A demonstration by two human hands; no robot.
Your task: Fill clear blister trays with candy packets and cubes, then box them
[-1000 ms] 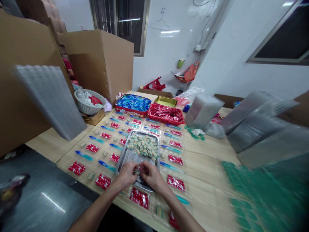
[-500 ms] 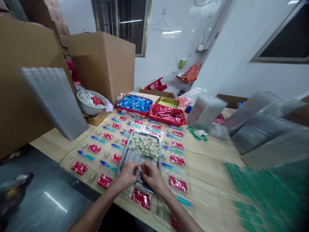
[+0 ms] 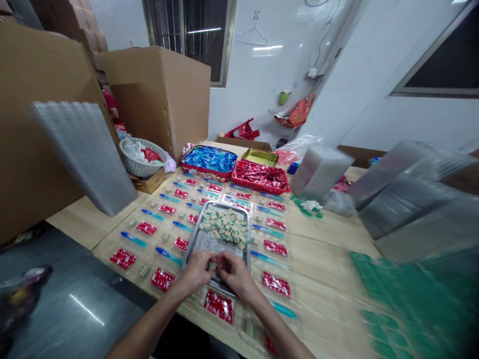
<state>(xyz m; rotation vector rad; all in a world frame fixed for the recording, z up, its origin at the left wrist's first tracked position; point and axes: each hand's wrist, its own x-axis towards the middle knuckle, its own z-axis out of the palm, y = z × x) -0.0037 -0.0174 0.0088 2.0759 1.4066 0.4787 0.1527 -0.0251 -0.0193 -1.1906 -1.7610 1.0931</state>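
A metal tray (image 3: 190, 244) holds a heap of small green-and-beige blocks (image 3: 224, 224). Over its near end my left hand (image 3: 199, 268) and my right hand (image 3: 231, 269) meet, fingers pinched together. Between the fingertips is a small greenish piece, partly hidden, like one of the blocks. Around the tray lie clear plastic trays in rows, with red patterned packets (image 3: 219, 305) and blue plastic tools (image 3: 168, 255) in them. Some of these also hold small blocks (image 3: 144, 270).
Behind stand a bin of blue pieces (image 3: 211, 159), a red basket of red packets (image 3: 262, 177) and a gold tray (image 3: 261, 157). Stacked clear trays rise at left (image 3: 90, 154) and right (image 3: 320, 172). A white basket (image 3: 140, 168) sits near cardboard boxes (image 3: 187, 99). Green sheeting (image 3: 419, 294) lies right.
Both hands stay together over the tray's near end; their fingers have shifted slightly around the small piece.
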